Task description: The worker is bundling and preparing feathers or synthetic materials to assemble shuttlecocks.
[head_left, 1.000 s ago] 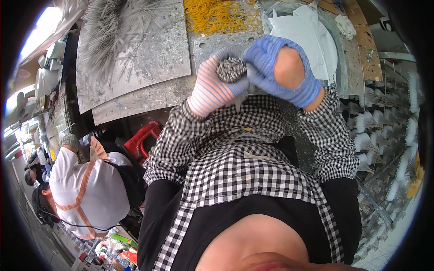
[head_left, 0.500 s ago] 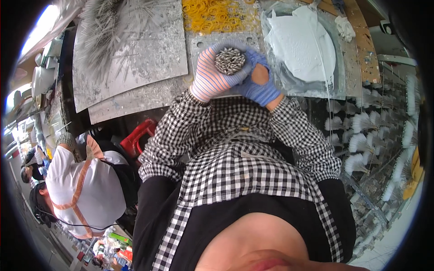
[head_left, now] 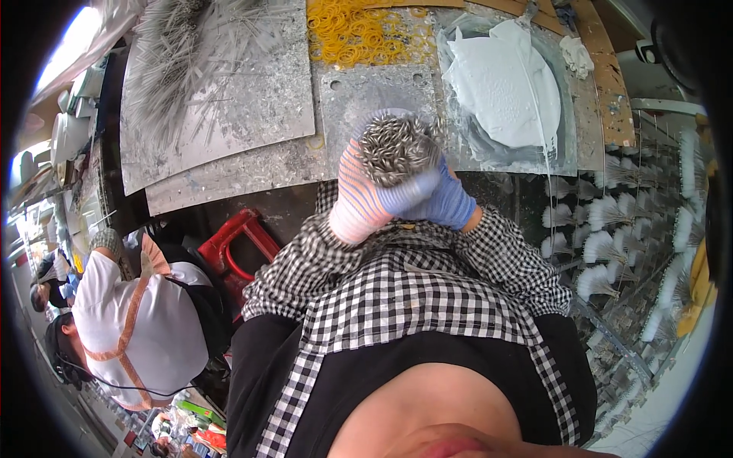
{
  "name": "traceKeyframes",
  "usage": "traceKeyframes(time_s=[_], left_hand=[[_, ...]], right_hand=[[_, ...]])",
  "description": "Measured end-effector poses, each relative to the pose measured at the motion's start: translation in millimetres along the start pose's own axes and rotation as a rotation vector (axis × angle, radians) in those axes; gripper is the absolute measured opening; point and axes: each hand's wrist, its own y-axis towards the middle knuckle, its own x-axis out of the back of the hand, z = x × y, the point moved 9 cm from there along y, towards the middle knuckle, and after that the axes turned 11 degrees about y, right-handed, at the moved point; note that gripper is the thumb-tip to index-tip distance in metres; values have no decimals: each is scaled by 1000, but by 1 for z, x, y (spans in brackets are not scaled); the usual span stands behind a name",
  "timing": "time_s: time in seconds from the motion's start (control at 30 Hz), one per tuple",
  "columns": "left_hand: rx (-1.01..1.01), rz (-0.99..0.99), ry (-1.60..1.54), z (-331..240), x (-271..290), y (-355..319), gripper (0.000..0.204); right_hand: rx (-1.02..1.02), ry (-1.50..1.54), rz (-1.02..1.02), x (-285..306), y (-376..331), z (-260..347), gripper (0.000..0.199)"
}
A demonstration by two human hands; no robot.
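Observation:
A thick bundle of thin sticks or strands (head_left: 393,151) points up toward me, its speckled dark-and-silver ends fanned out; the exact kind I cannot make out. My left hand (head_left: 359,195), in a pink-and-blue striped knit glove, wraps round the bundle from the left. On the other side, my right hand (head_left: 452,200), in a blue striped glove, presses closed against the bundle and my left fingers. Motion blurs the bundle's right side and the fingers there. Both hands are above the near edge of the worktable, close to my checked apron.
Beyond my hands lies a grey metal plate (head_left: 374,91). Yellow rubber bands (head_left: 351,34) are heaped behind it, and clear thin sticks (head_left: 179,69) at left. White paste (head_left: 504,84) covers a board at right. White fan-shaped bristle pieces (head_left: 611,237) hang at right. A red stool (head_left: 240,237) and a co-worker (head_left: 145,328) are at left.
Both hands have come down toward my body, off the plate, with the bundle. Its top has tilted and spread, so more of its ends show.

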Motion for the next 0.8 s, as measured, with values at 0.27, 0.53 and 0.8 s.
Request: traceKeyframes(time_s=[0.27,0.53,0.8], left_hand=[[3,677,-616,-7,-30,-31,110],[-754,297,245,-82,17,-14,83],[-619,-302,287,8,25,57,83]], right_hand=[[-193,1430,318,-55,-40,8,99],[-92,745,92,60,37,11,106],[-100,220,-312,31,69,-30,101]])
